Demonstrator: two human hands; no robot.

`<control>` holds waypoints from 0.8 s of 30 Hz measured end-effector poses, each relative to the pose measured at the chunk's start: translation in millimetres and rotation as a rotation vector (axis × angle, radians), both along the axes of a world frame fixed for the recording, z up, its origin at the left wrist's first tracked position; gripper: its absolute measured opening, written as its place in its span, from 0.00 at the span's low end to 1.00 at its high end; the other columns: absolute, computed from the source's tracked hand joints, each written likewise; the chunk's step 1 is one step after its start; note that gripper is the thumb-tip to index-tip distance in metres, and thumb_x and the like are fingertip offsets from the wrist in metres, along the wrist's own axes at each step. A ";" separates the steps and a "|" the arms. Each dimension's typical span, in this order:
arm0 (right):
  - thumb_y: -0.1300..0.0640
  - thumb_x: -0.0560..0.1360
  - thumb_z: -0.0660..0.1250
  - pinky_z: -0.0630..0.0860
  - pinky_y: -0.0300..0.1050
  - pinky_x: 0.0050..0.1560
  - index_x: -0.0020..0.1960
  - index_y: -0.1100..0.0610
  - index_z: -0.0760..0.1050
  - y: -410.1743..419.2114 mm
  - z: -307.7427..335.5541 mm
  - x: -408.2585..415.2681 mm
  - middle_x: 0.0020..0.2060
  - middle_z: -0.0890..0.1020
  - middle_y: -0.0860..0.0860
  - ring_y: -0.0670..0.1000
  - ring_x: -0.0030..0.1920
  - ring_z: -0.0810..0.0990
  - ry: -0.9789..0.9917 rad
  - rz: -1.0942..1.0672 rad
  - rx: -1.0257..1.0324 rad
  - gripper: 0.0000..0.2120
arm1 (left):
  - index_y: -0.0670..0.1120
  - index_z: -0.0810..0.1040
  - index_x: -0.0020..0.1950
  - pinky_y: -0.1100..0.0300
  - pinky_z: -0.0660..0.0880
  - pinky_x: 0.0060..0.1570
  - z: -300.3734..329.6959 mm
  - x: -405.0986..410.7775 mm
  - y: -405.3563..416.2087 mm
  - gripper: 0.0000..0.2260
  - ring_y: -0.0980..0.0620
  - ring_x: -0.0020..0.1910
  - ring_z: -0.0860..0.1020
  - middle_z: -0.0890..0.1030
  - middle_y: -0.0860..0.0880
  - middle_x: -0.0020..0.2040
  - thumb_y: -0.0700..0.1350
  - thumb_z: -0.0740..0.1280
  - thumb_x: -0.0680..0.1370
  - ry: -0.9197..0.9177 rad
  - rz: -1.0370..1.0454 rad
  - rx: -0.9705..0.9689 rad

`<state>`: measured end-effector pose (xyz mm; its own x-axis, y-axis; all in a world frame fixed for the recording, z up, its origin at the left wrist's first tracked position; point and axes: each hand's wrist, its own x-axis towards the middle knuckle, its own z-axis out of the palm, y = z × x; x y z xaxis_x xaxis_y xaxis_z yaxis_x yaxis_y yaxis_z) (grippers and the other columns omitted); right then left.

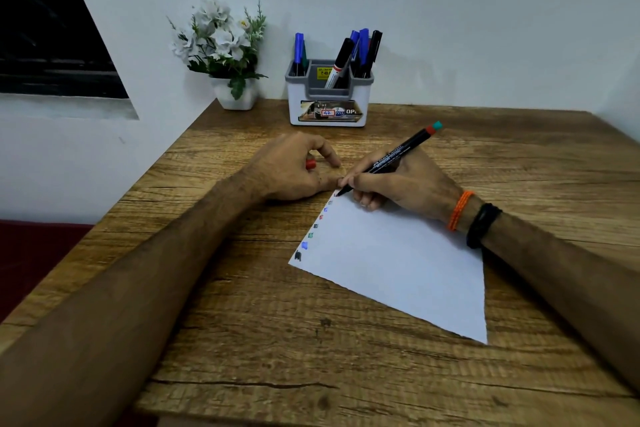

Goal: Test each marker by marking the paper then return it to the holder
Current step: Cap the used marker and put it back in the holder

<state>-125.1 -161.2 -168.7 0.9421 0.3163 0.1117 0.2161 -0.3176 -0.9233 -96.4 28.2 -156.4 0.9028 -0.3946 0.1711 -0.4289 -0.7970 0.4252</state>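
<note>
Marker point(388, 158) is pinched in the right hand point(401, 184), tip down on the paper point(391, 263) at its far left corner, barrel slanting up-right toward the holder point(329, 94) beyond. Red cap point(310, 164) is gripped by the left hand point(294, 168); the fresh mark is hidden.

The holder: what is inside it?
The holder has capped markers standing in it: blue and green on the left, a black-capped white one in the middle, blue and black on the right. Their lower ends are hidden by its walls.
</note>
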 end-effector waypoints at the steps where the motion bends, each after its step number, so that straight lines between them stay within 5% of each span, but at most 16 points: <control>1: 0.67 0.75 0.68 0.78 0.37 0.32 0.45 0.65 0.83 0.2 0.0 -0.1 0.32 0.84 0.57 0.48 0.30 0.81 0.004 0.001 0.003 0.05 | 0.53 0.81 0.55 0.67 0.63 0.30 0.1 -0.4 -0.1 0.13 0.62 0.28 0.67 0.71 0.68 0.39 0.56 0.73 0.72 0.001 -0.002 0.001; 4: 0.67 0.74 0.68 0.78 0.38 0.32 0.45 0.65 0.83 0.4 -0.3 0.1 0.32 0.84 0.56 0.48 0.29 0.81 0.002 -0.023 0.017 0.05 | 0.54 0.81 0.54 0.65 0.62 0.31 -0.1 0.2 0.7 0.13 0.63 0.30 0.67 0.67 0.64 0.33 0.56 0.73 0.72 0.004 0.002 -0.005; 19: 0.69 0.74 0.67 0.77 0.36 0.29 0.40 0.62 0.82 2.6 0.3 0.9 0.28 0.82 0.54 0.47 0.27 0.79 0.004 -0.032 0.085 0.07 | 0.56 0.81 0.53 0.63 0.66 0.38 -2.7 4.7 2.6 0.14 0.65 0.38 0.71 0.72 0.64 0.41 0.59 0.73 0.70 0.012 0.008 -0.017; 24: 0.67 0.76 0.65 0.73 0.35 0.27 0.43 0.63 0.82 -3.3 5.7 2.3 0.31 0.82 0.54 0.47 0.29 0.77 0.045 -0.044 0.293 0.08 | 0.57 0.80 0.50 0.61 0.69 0.41 -3.1 5.6 2.6 0.14 0.64 0.41 0.73 0.74 0.63 0.42 0.61 0.73 0.69 0.033 0.023 -0.014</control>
<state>-122.8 -164.5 -162.9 0.9603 0.2353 0.1496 0.1644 -0.0445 -0.9854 -90.8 30.8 -159.5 0.9168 -0.3715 0.1465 -0.3962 -0.8004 0.4498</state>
